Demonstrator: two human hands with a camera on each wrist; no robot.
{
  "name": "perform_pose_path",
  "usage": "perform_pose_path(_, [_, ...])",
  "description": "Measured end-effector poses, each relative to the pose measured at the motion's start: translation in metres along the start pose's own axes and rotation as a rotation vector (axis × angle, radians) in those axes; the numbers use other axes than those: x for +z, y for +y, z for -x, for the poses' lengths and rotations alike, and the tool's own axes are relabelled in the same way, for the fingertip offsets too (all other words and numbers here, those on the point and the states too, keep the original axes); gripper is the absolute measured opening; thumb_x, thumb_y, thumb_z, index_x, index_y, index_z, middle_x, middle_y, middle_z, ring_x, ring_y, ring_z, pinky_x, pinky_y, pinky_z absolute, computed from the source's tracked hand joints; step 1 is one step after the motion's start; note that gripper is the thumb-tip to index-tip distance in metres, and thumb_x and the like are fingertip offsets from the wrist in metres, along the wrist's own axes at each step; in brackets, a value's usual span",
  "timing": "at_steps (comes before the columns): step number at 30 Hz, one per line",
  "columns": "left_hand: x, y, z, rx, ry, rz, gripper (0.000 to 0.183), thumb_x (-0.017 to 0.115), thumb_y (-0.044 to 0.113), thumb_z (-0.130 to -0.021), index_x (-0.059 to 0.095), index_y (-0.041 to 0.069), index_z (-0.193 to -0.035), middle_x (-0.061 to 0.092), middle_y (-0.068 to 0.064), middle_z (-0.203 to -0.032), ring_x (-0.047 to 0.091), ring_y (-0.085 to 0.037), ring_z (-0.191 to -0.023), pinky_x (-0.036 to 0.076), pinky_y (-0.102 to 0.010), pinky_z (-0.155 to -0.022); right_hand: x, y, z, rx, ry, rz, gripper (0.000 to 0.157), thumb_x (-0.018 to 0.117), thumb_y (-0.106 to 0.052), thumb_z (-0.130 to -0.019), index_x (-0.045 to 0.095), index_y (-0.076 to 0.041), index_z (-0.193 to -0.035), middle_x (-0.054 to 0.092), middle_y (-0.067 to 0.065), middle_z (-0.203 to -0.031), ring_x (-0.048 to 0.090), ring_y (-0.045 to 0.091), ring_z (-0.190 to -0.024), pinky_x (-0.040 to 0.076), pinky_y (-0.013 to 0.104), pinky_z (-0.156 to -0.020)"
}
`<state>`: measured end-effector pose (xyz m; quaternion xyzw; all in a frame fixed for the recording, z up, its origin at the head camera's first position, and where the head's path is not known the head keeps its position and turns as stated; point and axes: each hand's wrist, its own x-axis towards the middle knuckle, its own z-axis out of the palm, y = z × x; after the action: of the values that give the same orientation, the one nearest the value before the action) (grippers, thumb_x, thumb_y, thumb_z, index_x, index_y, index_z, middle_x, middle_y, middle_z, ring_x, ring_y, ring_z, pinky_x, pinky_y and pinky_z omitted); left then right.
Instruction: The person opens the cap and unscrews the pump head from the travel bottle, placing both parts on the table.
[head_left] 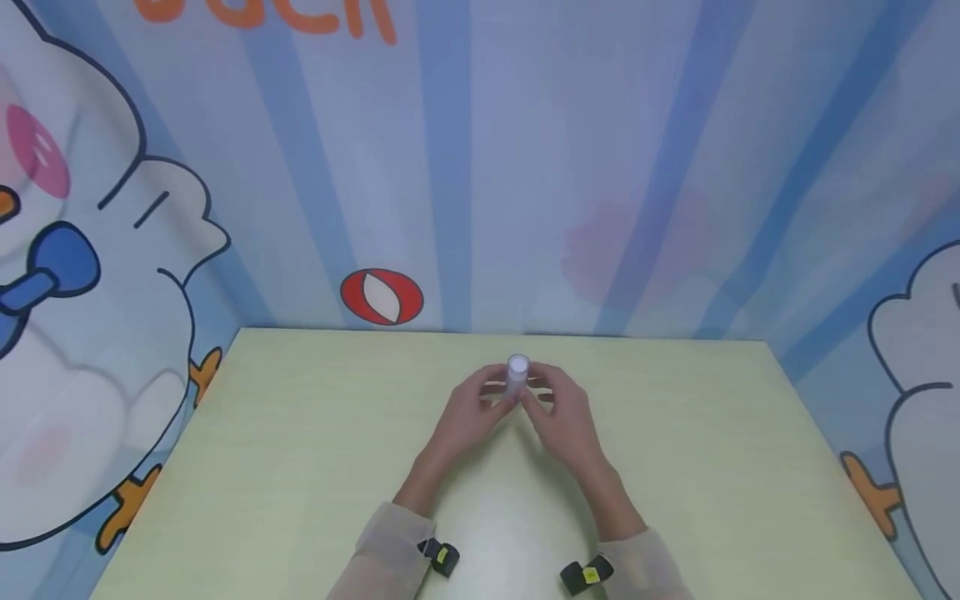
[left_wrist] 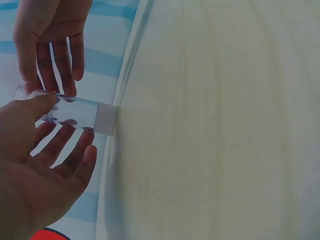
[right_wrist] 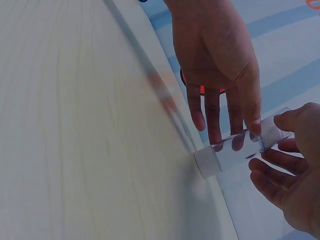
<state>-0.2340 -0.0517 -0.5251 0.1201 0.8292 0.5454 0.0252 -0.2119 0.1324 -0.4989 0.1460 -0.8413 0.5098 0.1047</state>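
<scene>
Pinching a clear, white-ended, plastic-looking cylinder (head_left: 517,377), left hand (head_left: 468,413) at nine o'clock, right hand (head_left: 565,417) at three, fingers (left_wrist: 59,145) presumably steady it.

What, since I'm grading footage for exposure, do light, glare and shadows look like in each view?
Head: brightest, a pale sheen on the table near the bottom middle, soft shadows flanking it; left wrist: dimmer, the fingers dark; right wrist: also dim, a soft grey shadow below the clear container, a blurred reddish patch along the table's edge, perhaps a reflection.
</scene>
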Motion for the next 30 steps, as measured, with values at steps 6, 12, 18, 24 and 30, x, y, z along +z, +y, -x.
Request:
perform_pose_path(6, [0.0028, 0.0022, -0.0005, 0.011, 0.008, -0.032, 0.049, 0.075, 0.036, -0.101, 0.061, 0.021, -0.146, 0.064, 0.002, -0.146, 0.066, -0.019, -0.125, 0.06, -0.038, -0.099, 0.0049, 0.0031, 0.0001, -0.002, 0.047, 0.019, 0.041, 0.074, -0.024, -0.102, 0.064, -0.008, -0.139, 0.068, 0.011, -0.133, 0.068, 0.033, -0.118, 0.061, 0.052, -0.096])
perform_pose_path(12, [0.0042, 0.0054, -0.0006, 0.038, 0.017, -0.067, 0.042, 0.076, 0.03, -0.101, 0.066, 0.018, -0.139, 0.069, 0.0, -0.138, 0.068, -0.021, -0.121, 0.06, -0.04, -0.096, 0.0085, 0.0032, -0.0003, -0.014, 0.082, 0.022, 0.037, 0.075, -0.02, -0.101, 0.066, -0.007, -0.134, 0.071, 0.011, -0.127, 0.068, 0.028, -0.115, 0.062, 0.049, -0.094])
perform_pose_path(18, [0.0062, 0.0037, -0.0013, 0.047, 0.022, -0.075, 0.038, 0.077, 0.025, -0.1, 0.068, 0.014, -0.135, 0.071, -0.003, -0.135, 0.069, -0.022, -0.121, 0.061, -0.04, -0.096, 0.0092, 0.0021, 0.0012, -0.02, 0.082, 0.038, 0.034, 0.076, -0.017, -0.1, 0.067, -0.005, -0.13, 0.072, 0.012, -0.124, 0.068, 0.029, -0.113, 0.062, 0.048, -0.094])
perform_pose_path(24, [0.0057, 0.0041, -0.0011, 0.038, -0.005, -0.083, 0.035, 0.075, 0.025, -0.101, 0.067, 0.015, -0.134, 0.07, -0.003, -0.136, 0.068, -0.023, -0.124, 0.06, -0.039, -0.098, 0.0079, 0.0006, 0.0018, -0.037, 0.067, 0.065, 0.032, 0.075, -0.017, -0.101, 0.067, -0.004, -0.129, 0.071, 0.013, -0.124, 0.068, 0.03, -0.113, 0.062, 0.048, -0.093])
perform_pose_path(30, [0.0044, 0.0062, -0.0028, 0.04, 0.002, -0.099, 0.036, 0.076, 0.025, -0.101, 0.067, 0.016, -0.134, 0.071, -0.003, -0.135, 0.068, -0.023, -0.123, 0.06, -0.039, -0.099, 0.0071, 0.0005, -0.0012, -0.055, 0.072, 0.083, 0.033, 0.076, -0.018, -0.1, 0.067, -0.004, -0.129, 0.071, 0.012, -0.125, 0.068, 0.029, -0.113, 0.062, 0.046, -0.092])
